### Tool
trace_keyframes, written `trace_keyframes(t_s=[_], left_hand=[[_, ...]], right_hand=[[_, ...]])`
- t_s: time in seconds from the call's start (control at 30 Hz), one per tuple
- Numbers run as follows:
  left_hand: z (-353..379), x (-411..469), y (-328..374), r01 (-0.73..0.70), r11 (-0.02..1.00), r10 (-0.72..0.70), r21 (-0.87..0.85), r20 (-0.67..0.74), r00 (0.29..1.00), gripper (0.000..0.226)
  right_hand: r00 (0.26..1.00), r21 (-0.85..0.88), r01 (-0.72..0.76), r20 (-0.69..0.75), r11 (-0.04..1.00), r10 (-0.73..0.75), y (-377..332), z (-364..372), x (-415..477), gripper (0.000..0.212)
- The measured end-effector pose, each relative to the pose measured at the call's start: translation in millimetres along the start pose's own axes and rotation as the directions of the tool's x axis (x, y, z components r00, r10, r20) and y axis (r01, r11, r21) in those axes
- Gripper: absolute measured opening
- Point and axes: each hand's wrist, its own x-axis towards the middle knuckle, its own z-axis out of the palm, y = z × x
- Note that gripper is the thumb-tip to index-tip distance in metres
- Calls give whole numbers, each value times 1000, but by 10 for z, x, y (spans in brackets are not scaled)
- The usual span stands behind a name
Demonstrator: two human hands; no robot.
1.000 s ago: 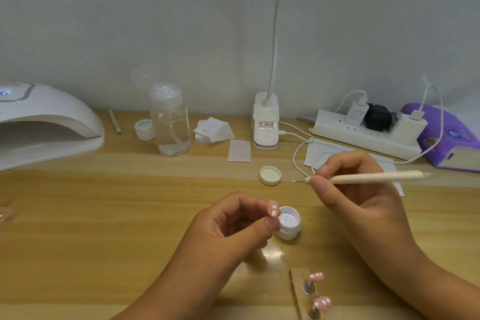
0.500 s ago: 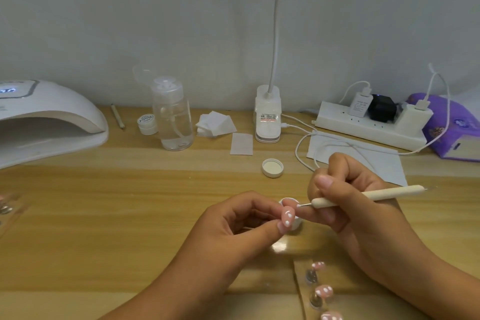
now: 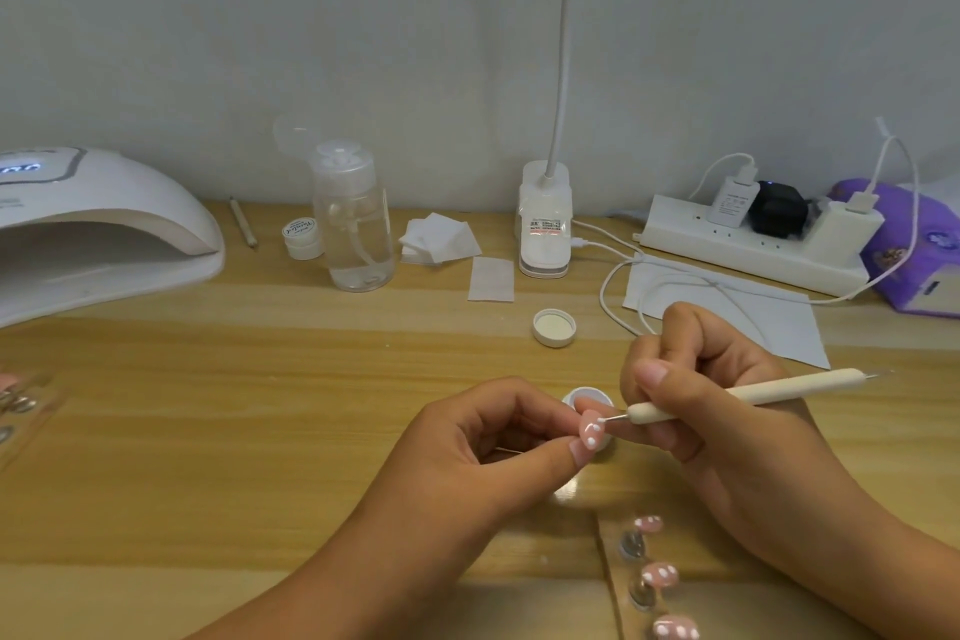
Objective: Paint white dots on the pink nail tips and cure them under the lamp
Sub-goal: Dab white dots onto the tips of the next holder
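Observation:
My left hand (image 3: 483,452) pinches a pink nail tip (image 3: 592,434) between thumb and fingers; it carries several white dots. My right hand (image 3: 711,411) grips a cream dotting pen (image 3: 748,395), and its thin metal point touches the top of that nail tip. Just behind the tip sits a small white paint pot (image 3: 587,398), mostly hidden by my fingers. Three dotted pink nail tips (image 3: 660,574) stand on a clear holder strip (image 3: 618,582) near the front edge. The white curing lamp (image 3: 104,234) stands at the far left.
The pot's white lid (image 3: 554,326) lies behind my hands. A clear pump bottle (image 3: 353,224), a small jar (image 3: 302,237), cotton pads (image 3: 439,239), a desk lamp base (image 3: 544,224), a power strip (image 3: 753,244) with cables and a purple tissue pack (image 3: 924,244) line the back.
My right hand came down and left from above the pot, bringing the pen's point onto the nail tip. My left hand shifted the tip slightly right.

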Motion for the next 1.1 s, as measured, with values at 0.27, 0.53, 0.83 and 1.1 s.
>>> trace_keyframes(t_s=[0.27, 0.53, 0.83, 1.1], left_hand=[[10, -7, 27, 21, 1000, -20, 10, -3, 1000, 7], [5, -8, 19, 6, 1000, -6, 27, -1, 1000, 10], [16, -7, 35, 12, 1000, -12, 9, -3, 1000, 7], [15, -8, 28, 8, 1000, -8, 3, 2, 1000, 13]], right_hand=[[1000, -48, 3, 16, 999, -2, 16, -32, -12, 20], [1000, -37, -9, 13, 999, 9, 1, -20, -2, 18], [1000, -44, -13, 17, 999, 14, 3, -27, -4, 18], [1000, 12, -31, 6, 999, 31, -9, -10, -2, 19]])
